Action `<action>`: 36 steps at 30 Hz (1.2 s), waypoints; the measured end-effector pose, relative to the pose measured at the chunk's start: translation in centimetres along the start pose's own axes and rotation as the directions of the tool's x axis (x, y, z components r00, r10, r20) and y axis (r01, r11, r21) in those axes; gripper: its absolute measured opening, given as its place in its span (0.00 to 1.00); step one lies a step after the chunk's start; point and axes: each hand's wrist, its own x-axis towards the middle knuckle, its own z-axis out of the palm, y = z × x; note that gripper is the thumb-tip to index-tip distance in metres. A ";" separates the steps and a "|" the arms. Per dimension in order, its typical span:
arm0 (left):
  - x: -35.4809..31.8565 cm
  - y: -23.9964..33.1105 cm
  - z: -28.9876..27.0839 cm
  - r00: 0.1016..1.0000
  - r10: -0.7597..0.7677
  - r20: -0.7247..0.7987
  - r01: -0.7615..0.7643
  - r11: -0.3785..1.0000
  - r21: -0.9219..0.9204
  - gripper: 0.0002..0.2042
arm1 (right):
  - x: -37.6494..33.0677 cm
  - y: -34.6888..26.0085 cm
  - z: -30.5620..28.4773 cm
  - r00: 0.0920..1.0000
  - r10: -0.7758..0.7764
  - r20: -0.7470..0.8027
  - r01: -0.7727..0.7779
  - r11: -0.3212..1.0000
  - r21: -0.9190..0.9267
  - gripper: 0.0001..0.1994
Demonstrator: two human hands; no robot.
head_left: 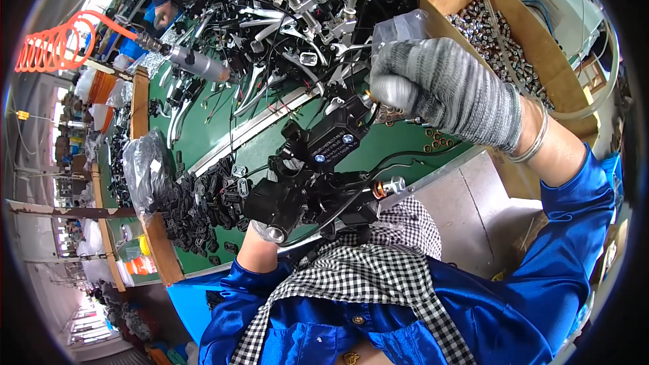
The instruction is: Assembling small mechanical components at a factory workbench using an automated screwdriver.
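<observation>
My left hand [257,250], its fingers mostly hidden, is under a bundle of black brake assemblies [297,196] and holds them over the bench. One black body [336,136] in the bundle carries white print. A black hose ends in a silver bolt [391,187] with copper-coloured washers on it. My right hand [439,88], in a grey knitted glove, is closed, fingertips at the far end of the printed body. Whatever it pinches is too small or hidden to make out. Loose copper-coloured washers [436,140] lie on the green bench just below the right hand.
A cardboard box [585,94] of small metal fittings stands at the right. Many brake levers [263,23] cover the far bench. A pneumatic screwdriver [196,62] hangs at left on an orange coiled hose. Small black parts [203,209] lie piled beside a plastic bag [145,169]. Another person's hand [163,13] shows far left.
</observation>
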 end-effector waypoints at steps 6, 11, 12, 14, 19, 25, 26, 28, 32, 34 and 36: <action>2.0 2.2 1.9 0.986 -0.123 0.113 0.162 0.869 -0.468 0.26 | 0.3 0.5 0.1 0.989 0.102 0.107 -0.103 0.995 0.005 0.11; 1.7 2.0 2.6 0.982 0.166 0.095 -0.135 0.952 -0.274 0.26 | 0.1 0.8 1.1 0.996 -0.085 -0.010 0.079 0.954 -0.288 0.13; 1.4 1.6 2.4 0.979 0.191 0.076 -0.179 0.973 -0.148 0.25 | 0.1 0.4 0.6 0.990 0.118 0.081 -0.106 0.984 -0.146 0.15; 1.3 1.5 2.4 0.966 0.255 0.042 -0.259 0.960 0.109 0.24 | 0.5 -0.2 0.0 0.935 0.292 0.202 -0.293 0.956 -0.026 0.18; 3.5 1.2 2.3 0.424 0.874 0.237 -0.852 0.295 0.433 0.19 | 0.4 0.1 -0.1 0.998 0.034 0.053 -0.026 0.987 -0.157 0.20; 1.2 1.4 1.4 0.786 0.518 0.336 -0.508 0.232 0.830 0.17 | 0.7 2.6 1.4 0.918 -0.388 -0.081 0.374 0.916 -0.146 0.14; 1.4 1.5 1.4 0.772 0.518 0.368 -0.527 0.197 0.827 0.17 | 0.4 2.5 1.1 0.919 -0.386 -0.079 0.372 0.916 -0.148 0.14; 1.6 2.2 2.2 0.764 0.552 0.333 -0.530 0.242 0.813 0.17 | 0.0 0.5 -0.3 0.997 0.069 0.036 -0.066 0.993 -0.098 0.14; 1.3 1.2 1.3 0.874 0.449 0.184 -0.420 0.512 0.749 0.18 | -0.3 0.1 -0.7 0.984 0.145 0.101 -0.137 0.987 -0.084 0.15; 1.4 -1.1 -0.2 0.993 0.051 0.105 -0.107 0.758 0.644 0.23 | -1.5 0.1 -1.8 0.992 0.092 0.085 -0.081 0.989 -0.122 0.15; 2.2 -2.4 -0.5 0.979 0.103 0.173 -0.185 0.806 0.562 0.23 | -1.8 0.0 -2.4 0.981 0.161 0.111 -0.144 0.978 -0.151 0.16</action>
